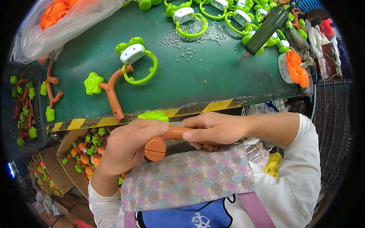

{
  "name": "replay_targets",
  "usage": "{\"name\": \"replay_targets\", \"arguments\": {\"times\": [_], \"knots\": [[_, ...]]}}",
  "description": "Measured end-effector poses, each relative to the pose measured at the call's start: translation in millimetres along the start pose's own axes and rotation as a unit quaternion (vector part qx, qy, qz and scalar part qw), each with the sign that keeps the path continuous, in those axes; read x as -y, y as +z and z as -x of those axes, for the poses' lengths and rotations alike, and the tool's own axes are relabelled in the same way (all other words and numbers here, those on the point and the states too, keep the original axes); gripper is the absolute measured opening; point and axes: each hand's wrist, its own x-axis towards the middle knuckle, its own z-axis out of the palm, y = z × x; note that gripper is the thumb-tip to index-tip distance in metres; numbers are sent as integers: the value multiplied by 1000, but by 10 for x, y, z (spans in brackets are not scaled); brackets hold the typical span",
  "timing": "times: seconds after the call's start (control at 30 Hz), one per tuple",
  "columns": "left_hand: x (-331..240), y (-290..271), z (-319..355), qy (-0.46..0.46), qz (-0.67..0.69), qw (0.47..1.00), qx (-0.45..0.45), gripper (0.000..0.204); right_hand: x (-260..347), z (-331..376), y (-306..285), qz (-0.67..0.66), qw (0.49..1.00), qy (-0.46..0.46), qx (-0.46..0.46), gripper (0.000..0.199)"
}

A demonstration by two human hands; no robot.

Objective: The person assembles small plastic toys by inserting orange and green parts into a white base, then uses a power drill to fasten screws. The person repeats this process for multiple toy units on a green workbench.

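Observation:
In front of my apron I hold a brown plastic branch-shaped piece point(155, 149) with both hands. My left hand point(127, 144) is closed round its slotted end and the green part point(153, 116) that shows above the fingers. My right hand point(213, 129) grips the branch's other arm, thumb on top. On the bench beyond lies another brown branch point(113, 99) with a green star-shaped cap point(93, 83) on one end. A green ring with a white block point(132, 54) lies across its upper end.
A green bench point(182, 81) has a yellow-and-black striped edge. Small screws point(197, 32) are heaped at the back beside a dark green electric screwdriver point(266, 30). At right stands a tub of orange parts point(293, 70); at left, a dark crate point(23, 110) and a plastic bag point(61, 34).

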Motion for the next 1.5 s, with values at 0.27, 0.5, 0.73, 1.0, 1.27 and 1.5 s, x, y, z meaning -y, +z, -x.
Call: {"name": "replay_targets", "arguments": {"times": [0.27, 0.5, 0.73, 1.0, 1.27, 1.5], "knots": [[-86, 17, -25, -23, -61, 997, 44, 45, -213, -68, 162, 41, 993, -58, -92, 49], [-159, 123, -119, -35, -33, 997, 61, 54, -322, -161, 210, 98, 980, -102, -142, 60], [31, 57, -90, -83, 35, 995, 36, 35, -68, -91, -36, -71, 996, 13, -50, 84], [91, 55, -333, 100, -94, 985, -104, 41, 83, -270, -162, 316, 854, -384, -151, 63], [1067, 106, -375, -45, -383, 922, -44, 22, 149, -405, -595, 628, 505, -347, -479, 51], [1035, -95, -161, -97, -161, 982, -35, 19, 113, -628, -755, 725, 455, -321, -406, 34]]}}
